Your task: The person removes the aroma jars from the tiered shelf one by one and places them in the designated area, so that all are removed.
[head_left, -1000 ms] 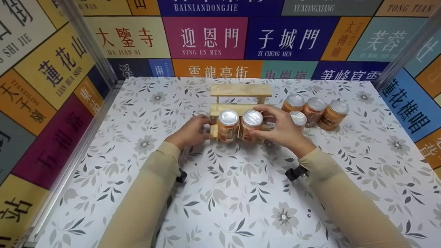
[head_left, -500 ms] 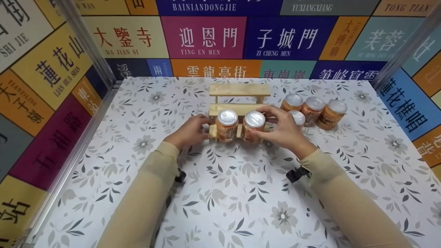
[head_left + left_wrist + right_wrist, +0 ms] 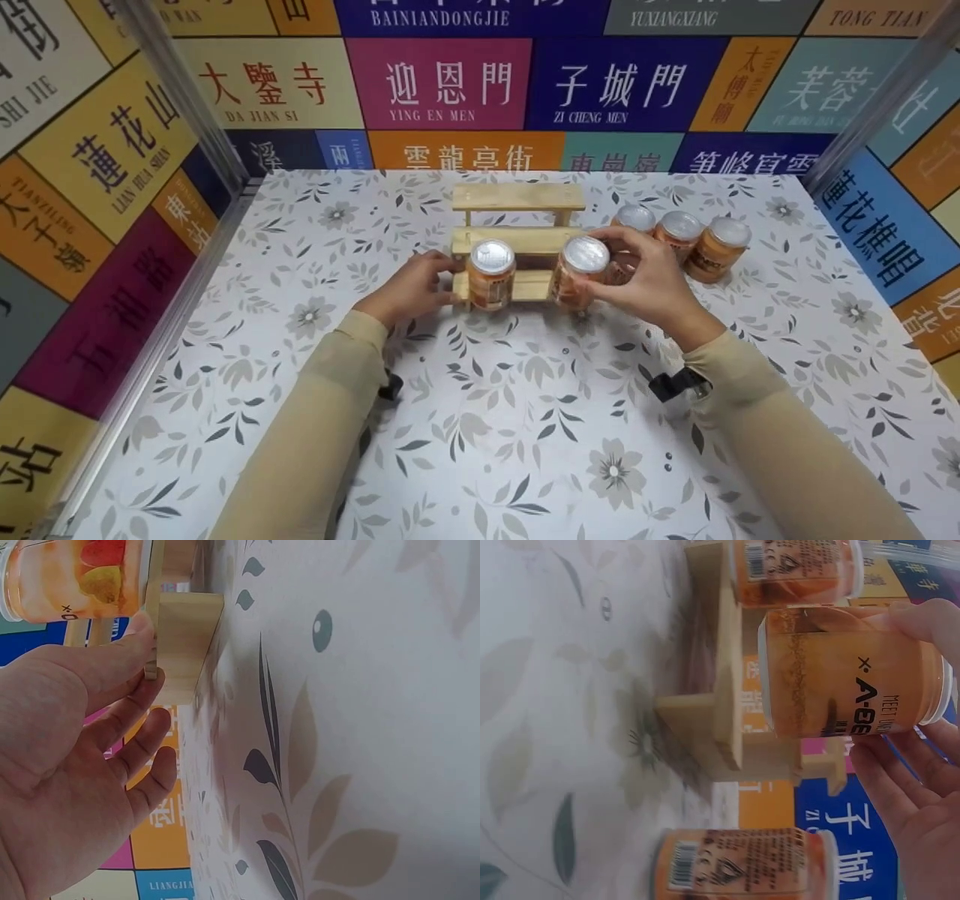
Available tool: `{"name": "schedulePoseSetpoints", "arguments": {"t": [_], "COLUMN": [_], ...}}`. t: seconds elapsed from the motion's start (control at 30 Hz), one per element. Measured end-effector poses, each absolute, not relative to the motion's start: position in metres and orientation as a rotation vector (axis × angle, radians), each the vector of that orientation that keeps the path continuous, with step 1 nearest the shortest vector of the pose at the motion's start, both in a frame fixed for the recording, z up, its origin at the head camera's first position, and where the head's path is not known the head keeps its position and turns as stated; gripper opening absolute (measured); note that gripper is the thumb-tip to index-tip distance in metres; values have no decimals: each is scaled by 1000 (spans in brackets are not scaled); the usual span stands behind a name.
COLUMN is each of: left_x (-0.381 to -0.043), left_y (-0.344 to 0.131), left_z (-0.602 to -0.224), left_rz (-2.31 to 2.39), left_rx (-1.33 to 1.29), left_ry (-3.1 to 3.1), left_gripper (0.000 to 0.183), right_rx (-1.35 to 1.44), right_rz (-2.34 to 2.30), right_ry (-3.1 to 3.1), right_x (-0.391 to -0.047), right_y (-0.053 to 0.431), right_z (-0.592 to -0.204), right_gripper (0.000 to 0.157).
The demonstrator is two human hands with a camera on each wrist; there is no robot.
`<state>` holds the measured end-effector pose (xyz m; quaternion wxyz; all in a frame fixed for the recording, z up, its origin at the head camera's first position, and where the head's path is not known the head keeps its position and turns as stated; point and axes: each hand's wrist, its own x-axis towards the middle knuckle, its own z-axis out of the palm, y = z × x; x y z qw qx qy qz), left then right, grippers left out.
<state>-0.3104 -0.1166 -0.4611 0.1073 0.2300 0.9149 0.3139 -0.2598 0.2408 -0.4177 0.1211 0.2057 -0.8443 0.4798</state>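
My left hand (image 3: 416,285) pinches the left end of the lowest step of a small tiered wooden rack (image 3: 519,197); in the left wrist view the thumb lies on top of the plank (image 3: 151,652), a finger below it. On that step, at the left, stands a clear can (image 3: 491,281) of orange contents with a silver lid. Another such can (image 3: 847,675) is gripped by my right hand (image 3: 660,285), thumb on one side and fingers on the other. In the right wrist view a gap shows between its base and the step, near the step's right end.
Several similar cans (image 3: 720,251) stand grouped on the table right of the rack, partly hidden behind my right hand. One of them, a can (image 3: 735,866), shows close beside the rack in the right wrist view. A patterned wall (image 3: 442,82) with printed signs stands behind the table.
My right hand has carried its can to the right, away from the can on the step, widening the gap between them. The left hand has stayed at the rack's left end.
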Motion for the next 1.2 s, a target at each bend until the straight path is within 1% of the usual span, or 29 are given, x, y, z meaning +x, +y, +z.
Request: {"name": "schedulePoseSetpoints", "arguments": {"t": [0.2, 0.47, 0.77, 0.9, 1.2], "left_x": [-310, -307, -308, -308, -309], "left_y": [-116, -117, -118, -117, -116], "left_z": [-461, -461, -460, -460, -460], "left_rz": [928, 939, 945, 932, 946], "left_rx": [657, 627, 632, 648, 641], "left_ry": [2693, 2686, 2676, 2686, 2682], "left_gripper": [51, 51, 51, 49, 51], "right_rx": [548, 554, 375, 325, 187], "right_rz": [1392, 1369, 1340, 1333, 1307], "right_ry": [-2464, -2422, -2452, -2430, -2452], "right_x": [-257, -256, -252, -253, -256], "right_y": [256, 273, 296, 306, 331], "right_z": [-398, -389, -375, -373, -369], "right_gripper": [62, 60, 62, 62, 63]}}
